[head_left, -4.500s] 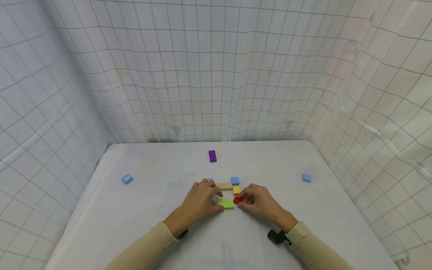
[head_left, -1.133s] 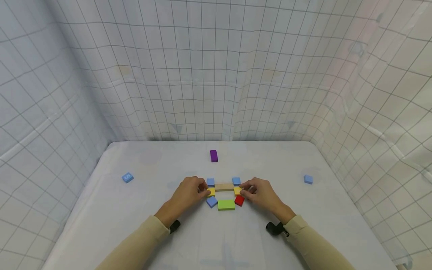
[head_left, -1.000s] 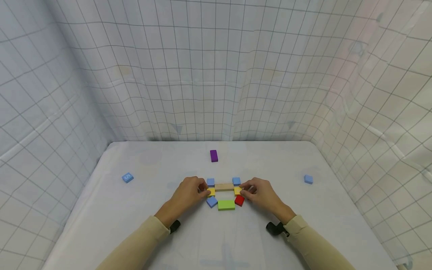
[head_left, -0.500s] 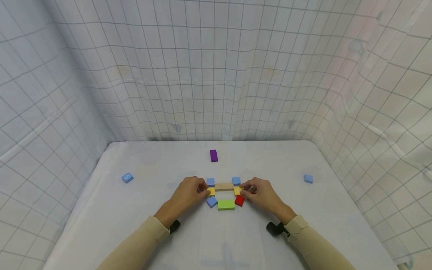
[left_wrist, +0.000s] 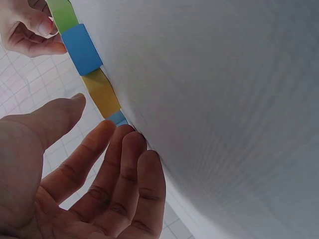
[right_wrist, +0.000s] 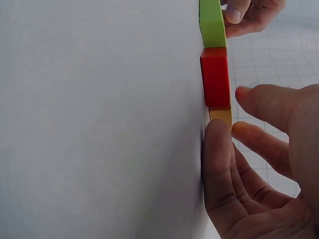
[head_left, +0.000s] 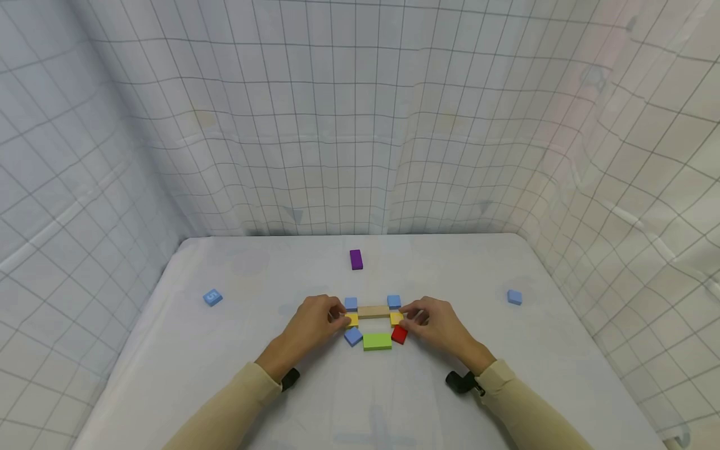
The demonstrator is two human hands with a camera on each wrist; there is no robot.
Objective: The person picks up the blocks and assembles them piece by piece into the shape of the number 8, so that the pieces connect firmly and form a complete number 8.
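Bracketing the yellow blocks [head_left: 352, 320] | your left hand [head_left: 312, 320], right hand [head_left: 437, 322] relaxed (gripping nothing) | placed outside, seemingly to steady both sides

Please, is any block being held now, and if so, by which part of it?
Nothing seems held: left grip and right grip are each at a yellow block, without pinching it.

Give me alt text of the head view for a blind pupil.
A left hand and right hand are at yellow blocks on opposite sides of a ring of coloured blocks on a white cloth; a purple block lies beyond, with one blue block either side.
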